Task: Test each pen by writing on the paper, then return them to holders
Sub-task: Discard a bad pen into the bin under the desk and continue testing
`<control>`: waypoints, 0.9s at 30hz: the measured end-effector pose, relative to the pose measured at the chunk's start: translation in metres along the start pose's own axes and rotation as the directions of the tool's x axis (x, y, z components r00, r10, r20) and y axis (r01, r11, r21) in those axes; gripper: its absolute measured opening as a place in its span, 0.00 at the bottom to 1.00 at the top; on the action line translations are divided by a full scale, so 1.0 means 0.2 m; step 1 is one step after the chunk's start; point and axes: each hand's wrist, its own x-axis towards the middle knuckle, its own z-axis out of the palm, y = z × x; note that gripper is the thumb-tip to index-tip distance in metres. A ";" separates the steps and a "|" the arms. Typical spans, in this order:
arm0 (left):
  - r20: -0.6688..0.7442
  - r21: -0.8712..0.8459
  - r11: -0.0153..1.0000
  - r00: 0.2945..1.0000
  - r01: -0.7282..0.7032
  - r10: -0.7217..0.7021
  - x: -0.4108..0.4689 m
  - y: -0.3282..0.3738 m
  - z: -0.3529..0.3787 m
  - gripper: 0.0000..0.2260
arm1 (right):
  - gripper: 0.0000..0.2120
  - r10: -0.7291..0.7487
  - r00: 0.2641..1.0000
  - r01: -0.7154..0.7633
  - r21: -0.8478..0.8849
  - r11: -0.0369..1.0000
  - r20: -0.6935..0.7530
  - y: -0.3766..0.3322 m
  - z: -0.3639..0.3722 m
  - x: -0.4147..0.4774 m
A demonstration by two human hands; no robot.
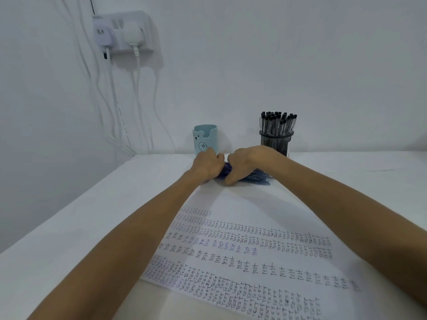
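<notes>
White paper (242, 204) lies nearest me on the table (92, 215), running away between the two forearms. Most of it is covered in rows of the word "TEST", some in black ink and some in a bluer ink. From that I judge the writing part is largely done, or close to it.

Past the far end of the sheet both hands meet over a bundle of blue pens (256, 177) lying on the table. The left hand (208, 166) has its fingers curled round one end of the bundle. The right hand (242, 165) clasps the bundle just beside the left, thumb pressed down at the near side, with the pen ends sticking out to its right. I cannot count the pens from this view.

Behind the hands, against the wall, stands a pale blue holder (204, 137) with a bear printed on it; I see nothing standing up out of it. Near it to the right, a black mesh holder (276, 142) is packed with black-capped pens (277, 123).

My reading is that the black set is back in place and the blue bundle remains to be lifted and dropped into the pale blue holder. Higher on the wall a wall socket (124, 33) trails white cables.
</notes>
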 end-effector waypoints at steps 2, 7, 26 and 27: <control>0.002 -0.019 1.000 1.000 -0.013 0.013 -0.01 0.01 0.00 0.17 | 0.19 -0.030 0.999 0.029 -0.053 0.998 -0.025 -0.02 0.01 -0.01; 0.012 -0.061 0.998 1.000 0.026 -0.026 -0.02 -0.01 -0.01 0.14 | 0.19 -0.040 0.998 0.034 -0.117 0.992 -0.044 -0.02 0.03 0.01; 0.190 -0.710 0.656 0.966 0.258 -0.174 -0.13 -0.13 -0.13 0.21 | 0.12 -0.115 0.972 0.128 0.049 0.991 -0.205 0.03 0.10 0.02; 0.196 -0.724 0.638 0.965 0.261 -0.173 -0.14 -0.13 -0.14 0.21 | 0.12 -0.108 0.974 0.122 0.058 0.991 -0.199 0.04 0.09 0.02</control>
